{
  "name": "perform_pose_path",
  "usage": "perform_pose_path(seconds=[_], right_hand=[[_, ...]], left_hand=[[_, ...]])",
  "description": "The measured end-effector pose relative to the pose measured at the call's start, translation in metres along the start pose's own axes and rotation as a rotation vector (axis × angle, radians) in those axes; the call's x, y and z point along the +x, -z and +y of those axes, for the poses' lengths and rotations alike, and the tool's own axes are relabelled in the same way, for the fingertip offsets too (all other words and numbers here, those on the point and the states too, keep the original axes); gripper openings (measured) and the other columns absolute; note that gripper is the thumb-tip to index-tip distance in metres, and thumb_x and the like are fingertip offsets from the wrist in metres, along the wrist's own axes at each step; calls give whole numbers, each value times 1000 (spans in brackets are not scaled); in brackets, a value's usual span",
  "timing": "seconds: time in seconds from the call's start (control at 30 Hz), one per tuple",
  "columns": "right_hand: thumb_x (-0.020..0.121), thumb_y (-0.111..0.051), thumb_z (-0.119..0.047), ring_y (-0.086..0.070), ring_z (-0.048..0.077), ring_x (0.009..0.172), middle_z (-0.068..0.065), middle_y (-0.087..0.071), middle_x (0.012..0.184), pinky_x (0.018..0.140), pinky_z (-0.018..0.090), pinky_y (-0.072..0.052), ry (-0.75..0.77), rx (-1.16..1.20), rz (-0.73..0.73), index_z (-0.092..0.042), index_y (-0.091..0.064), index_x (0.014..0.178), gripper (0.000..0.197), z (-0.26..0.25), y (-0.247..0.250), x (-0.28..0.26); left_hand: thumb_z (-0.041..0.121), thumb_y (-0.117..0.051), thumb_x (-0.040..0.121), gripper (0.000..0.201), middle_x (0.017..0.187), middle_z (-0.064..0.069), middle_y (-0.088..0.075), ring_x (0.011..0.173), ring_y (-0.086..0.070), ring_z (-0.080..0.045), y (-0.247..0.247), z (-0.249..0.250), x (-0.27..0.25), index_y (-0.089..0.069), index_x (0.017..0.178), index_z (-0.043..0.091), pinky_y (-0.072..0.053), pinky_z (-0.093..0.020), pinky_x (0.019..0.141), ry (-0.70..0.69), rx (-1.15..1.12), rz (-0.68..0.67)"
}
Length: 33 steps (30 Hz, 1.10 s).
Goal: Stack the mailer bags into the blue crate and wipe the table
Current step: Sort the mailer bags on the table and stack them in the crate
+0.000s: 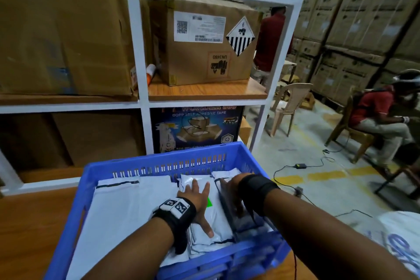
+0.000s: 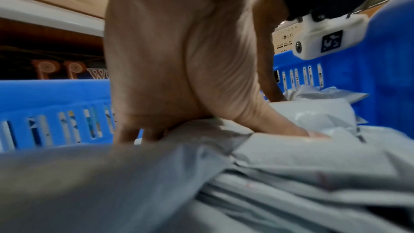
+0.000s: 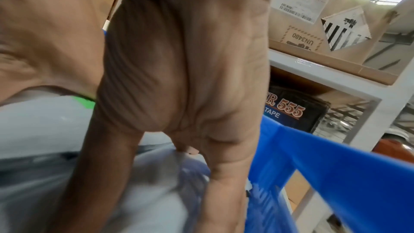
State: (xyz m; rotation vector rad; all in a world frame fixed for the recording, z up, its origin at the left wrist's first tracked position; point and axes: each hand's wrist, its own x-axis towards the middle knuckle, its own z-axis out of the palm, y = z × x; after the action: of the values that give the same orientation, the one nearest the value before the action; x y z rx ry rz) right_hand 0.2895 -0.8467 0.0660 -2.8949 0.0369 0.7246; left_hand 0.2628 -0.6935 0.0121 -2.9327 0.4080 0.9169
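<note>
Head view: white mailer bags (image 1: 127, 209) lie flat in blue crate (image 1: 159, 159).

The blue crate (image 1: 145, 165) runs off the head view's lower edge, its near wall cut away. Inside it, the right hand (image 1: 229, 191) hides the fingertips behind a dark mailer bag (image 1: 244, 216); whether they grip cannot be told. Both wrist views blur the bags.

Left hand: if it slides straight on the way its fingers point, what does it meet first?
The left hand lies flat on a white mailer bag with fingers pointing at the far slotted wall of the blue crate. Sliding on, it would probably cross the bag's far edge, then meet that wall; depth is unclear.
</note>
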Motion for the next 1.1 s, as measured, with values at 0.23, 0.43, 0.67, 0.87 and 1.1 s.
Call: perform_pose_path(seconds=[0.23,0.43,0.67,0.87,1.1], right_hand=[[63,-86,-42,-61,32,116,9,-59,134,95,44,-51,-1,-170,-195,-22,-40,141,93,4,18,36],[86,-74,-24,-55,24,121,13,-55,137,100,32,-43,94,-134,68,-8,-45,140,64,-24,57,-36],[84,-73,-34,-51,27,126,11,-52,140,99,30,-40,271,88,497,-14,-45,142,67,-20,65,-116],[82,-74,-39,-34,21,142,7,-36,153,115,40,-31,561,503,810,-21,-38,148,77,-10,-12,-179],[90,-63,-47,-32,18,143,-3,-30,156,103,50,-44,765,747,803,-25,-31,150,71,-22,-138,-248]], left_hand=[[76,-76,55,141,163,-12,9,149,-8,-38,28,-23,-6,11,155,29,-21,-53,118,-83,1,44],[61,-71,77,106,159,-16,-22,143,-29,-34,85,-53,-32,-12,155,20,-32,-45,113,-121,-128,233],[55,-63,88,99,163,-15,11,151,8,-30,101,-52,-136,-1,157,21,-11,-43,122,-212,-91,480],[53,-62,88,87,165,-4,4,151,8,-19,31,-40,-216,-15,157,27,-12,-39,123,-258,-206,835],[48,-58,88,67,159,-10,-25,146,-23,-30,-122,-26,-278,-41,146,19,-21,-38,116,-89,-400,1083]])
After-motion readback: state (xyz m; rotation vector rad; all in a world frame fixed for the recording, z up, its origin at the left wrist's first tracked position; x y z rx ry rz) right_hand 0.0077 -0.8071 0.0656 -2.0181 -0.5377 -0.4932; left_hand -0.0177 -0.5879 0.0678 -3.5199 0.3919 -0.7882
